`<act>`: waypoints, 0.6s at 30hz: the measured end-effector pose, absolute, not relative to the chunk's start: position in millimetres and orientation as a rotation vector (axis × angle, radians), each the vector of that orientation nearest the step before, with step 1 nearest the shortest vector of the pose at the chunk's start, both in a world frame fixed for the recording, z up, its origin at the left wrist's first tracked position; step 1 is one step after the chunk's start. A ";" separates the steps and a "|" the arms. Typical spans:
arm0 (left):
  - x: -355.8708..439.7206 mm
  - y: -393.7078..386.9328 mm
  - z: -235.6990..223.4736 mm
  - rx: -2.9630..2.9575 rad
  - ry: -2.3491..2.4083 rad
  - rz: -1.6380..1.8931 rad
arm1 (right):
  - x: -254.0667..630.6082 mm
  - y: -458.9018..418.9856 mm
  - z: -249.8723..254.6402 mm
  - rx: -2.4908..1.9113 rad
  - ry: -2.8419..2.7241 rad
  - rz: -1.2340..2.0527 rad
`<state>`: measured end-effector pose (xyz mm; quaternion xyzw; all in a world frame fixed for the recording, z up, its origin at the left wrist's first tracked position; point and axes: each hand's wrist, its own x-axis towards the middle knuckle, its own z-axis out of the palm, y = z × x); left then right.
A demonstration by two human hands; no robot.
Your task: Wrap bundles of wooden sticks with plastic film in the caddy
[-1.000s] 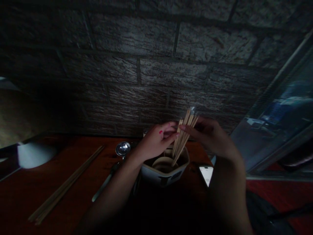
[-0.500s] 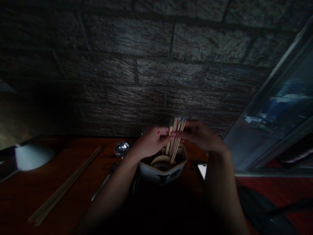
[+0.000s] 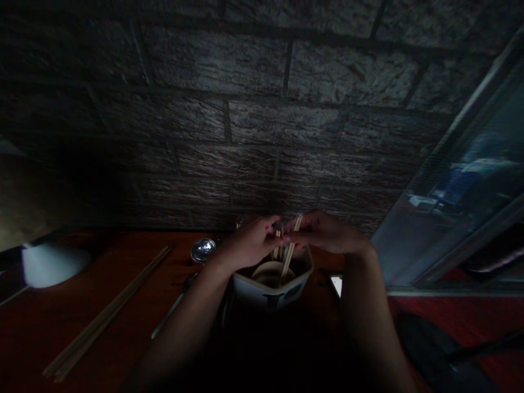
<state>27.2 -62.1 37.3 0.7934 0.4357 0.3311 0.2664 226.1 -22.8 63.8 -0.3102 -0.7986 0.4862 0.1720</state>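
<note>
**Chopsticks [image 3: 291, 248] pinched high**

By the right hand [image 3: 327, 232] and left hand [image 3: 251, 240], fingers are closed near the upper ends. Lower ends are held at the container's [image 3: 249, 286] mouth, toward six o'clock. Light, stiff handling is expected; high pinching seems best.

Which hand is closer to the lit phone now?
Right. The right hand is just up and left of the phone in the picture, its forearm partly hiding it; the left hand is farther left, by the container.
</note>
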 end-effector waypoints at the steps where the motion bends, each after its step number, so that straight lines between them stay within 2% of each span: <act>1: 27.4 -61.9 37.5 2.134 1.188 0.901 | 226.4 -22.4 63.6 -0.881 -2.276 1.378; 18: 30.8 -57.3 39.4 2.169 1.273 0.964 | 227.7 -18.8 56.9 -0.989 -2.097 1.395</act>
